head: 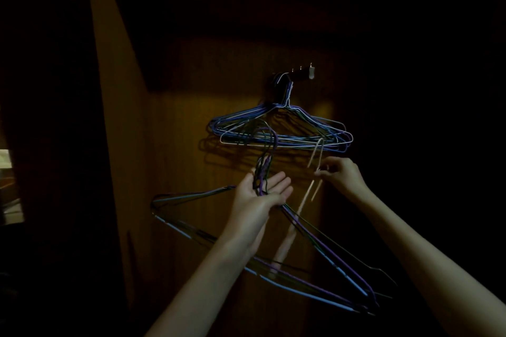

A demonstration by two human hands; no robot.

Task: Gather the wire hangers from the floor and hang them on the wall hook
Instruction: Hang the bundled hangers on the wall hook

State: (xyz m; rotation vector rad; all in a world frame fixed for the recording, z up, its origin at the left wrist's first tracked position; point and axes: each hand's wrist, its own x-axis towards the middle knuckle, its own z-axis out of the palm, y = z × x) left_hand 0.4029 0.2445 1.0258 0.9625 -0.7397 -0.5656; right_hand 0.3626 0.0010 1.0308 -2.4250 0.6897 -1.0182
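I see a dim room and a wooden wall panel (191, 96) lit warm around the middle. At about one o'clock from centre, a wall hook rack (301, 74) carries several pegs, and a bunch of hung wire hangers (282, 133), blue, white and dark, hangs from its left end, flat against the panel.

My left hand (262, 194) is at about six o'clock of that bunch, palm up with fingers nearly straight. The twisted necks of a held bundle of hangers (323, 252) lie across the palm; the thumb side may be closing on them, but I cannot tell how firmly. The bundle's hooks rise to twelve o'clock from the palm and overlap the lower bars of the hung bunch. Its bodies, purple, light blue and dark, spread down toward five and eight o'clock under my forearm.

My right hand (342, 172) is at three o'clock of the left hand, just beside it but apart. Its fingertips pinch a pale hanger (315, 161) by the neck; its hook reaches up to the bottom bar of the hung bunch, and the rest trails down toward seven o'clock, blurred.

I can read no writing or labels anywhere in this light.
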